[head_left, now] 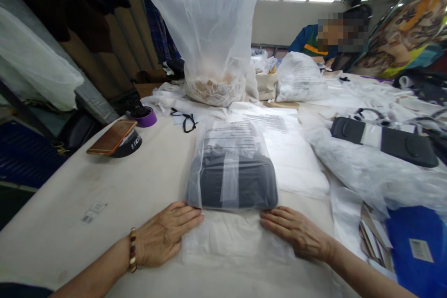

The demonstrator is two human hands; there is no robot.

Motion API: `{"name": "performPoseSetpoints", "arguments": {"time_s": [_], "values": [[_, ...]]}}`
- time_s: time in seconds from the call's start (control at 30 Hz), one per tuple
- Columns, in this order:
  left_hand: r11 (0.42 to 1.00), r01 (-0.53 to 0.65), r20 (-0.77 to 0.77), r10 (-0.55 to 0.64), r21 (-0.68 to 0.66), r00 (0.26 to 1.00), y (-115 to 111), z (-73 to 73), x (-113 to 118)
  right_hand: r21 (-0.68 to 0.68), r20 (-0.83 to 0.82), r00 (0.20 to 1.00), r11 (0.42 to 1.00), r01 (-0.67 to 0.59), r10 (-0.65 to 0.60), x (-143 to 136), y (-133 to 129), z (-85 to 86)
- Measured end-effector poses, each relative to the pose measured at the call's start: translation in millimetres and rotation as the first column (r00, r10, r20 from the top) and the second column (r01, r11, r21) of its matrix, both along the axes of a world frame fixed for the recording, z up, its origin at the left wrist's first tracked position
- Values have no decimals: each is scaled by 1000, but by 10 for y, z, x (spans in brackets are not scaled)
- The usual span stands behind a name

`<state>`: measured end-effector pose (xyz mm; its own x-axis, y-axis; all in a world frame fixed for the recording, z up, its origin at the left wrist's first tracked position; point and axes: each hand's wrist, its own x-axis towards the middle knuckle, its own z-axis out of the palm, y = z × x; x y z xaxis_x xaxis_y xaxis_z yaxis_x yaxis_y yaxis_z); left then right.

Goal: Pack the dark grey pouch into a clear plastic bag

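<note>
A dark grey case (209,181) lies inside a translucent printed plastic bag (228,137) at the centre of the covered table. The bag's loose end spreads flat toward me. My left hand (169,230), with a beaded bracelet at the wrist, rests flat on the loose plastic at the case's near left corner, fingers stretched out. At the near right corner my right hand (296,232) lies flat on the plastic too, fingers extended. Neither hand grips anything.
A phone (113,137) rests on a black round object beside purple tape (146,118) at left. Flat bags (296,163) lie right of the case. Farther right are another dark case (401,144) and a blue packet (415,247). A person (300,39) bends over the far side.
</note>
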<state>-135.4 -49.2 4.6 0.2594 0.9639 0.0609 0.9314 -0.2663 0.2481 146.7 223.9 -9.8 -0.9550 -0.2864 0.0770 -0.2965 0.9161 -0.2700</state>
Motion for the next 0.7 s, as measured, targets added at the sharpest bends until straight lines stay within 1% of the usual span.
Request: {"name": "performPoseSetpoints", "arguments": {"time_s": [0.07, 0.13, 0.17, 0.23, 0.27, 0.3, 0.33, 0.4, 0.5, 0.53, 0.57, 0.6, 0.63, 0.7], "values": [[1000, 12, 13, -12, -26, 1000, -3, -1, -19, -102, 22, 994, 988, 113, -111, -19, -43, 13], [1000, 16, 17, -16, -6, 1000, 11, -36, -32, -200, 42, 973, 952, 230, -226, -45, -91, 31], [1000, 9, 17, -10, 28, 1000, 25, -67, -34, -237, 50, 962, 932, 273, -269, -62, -113, 39], [988, -34, 23, 30, 151, 999, 65, -146, -30, -282, 65, 937, 895, 347, -343, -101, -148, 49], [973, -65, 43, 57, 222, 997, 89, -187, -23, -291, 73, 923, 877, 382, -378, -116, -162, 51], [956, -115, 95, 93, 271, 991, 110, -222, -14, -294, 82, 907, 859, 419, -414, -126, -175, 52], [938, -187, 170, 141, 291, 975, 126, -249, 1, -299, 96, 888, 838, 457, -450, -124, -190, 53], [907, -337, 318, 251, 252, 914, 132, -274, 53, -330, 163, 846, 780, 532, -507, -75, -238, 57], [849, -518, 452, 423, 105, 785, 58, -261, 228, -400, 303, 782, 672, 624, -545, 118, -371, 60], [824, -565, 490, 473, 50, 732, 21, -254, 312, -419, 329, 765, 640, 644, -554, 201, -429, 56], [789, -613, 535, 528, -23, 660, -15, -248, 403, -437, 338, 751, 613, 659, -567, 280, -489, 50], [740, -665, 574, 590, -104, 567, -46, -243, 496, -455, 336, 731, 577, 678, -593, 349, -550, 40], [677, -715, 601, 649, -176, 466, -67, -239, 584, -473, 334, 700, 530, 704, -631, 400, -608, 26], [530, -804, 614, 737, -269, 281, -75, -237, 724, -498, 323, 602, 409, 765, -730, 438, -709, -15]]}}
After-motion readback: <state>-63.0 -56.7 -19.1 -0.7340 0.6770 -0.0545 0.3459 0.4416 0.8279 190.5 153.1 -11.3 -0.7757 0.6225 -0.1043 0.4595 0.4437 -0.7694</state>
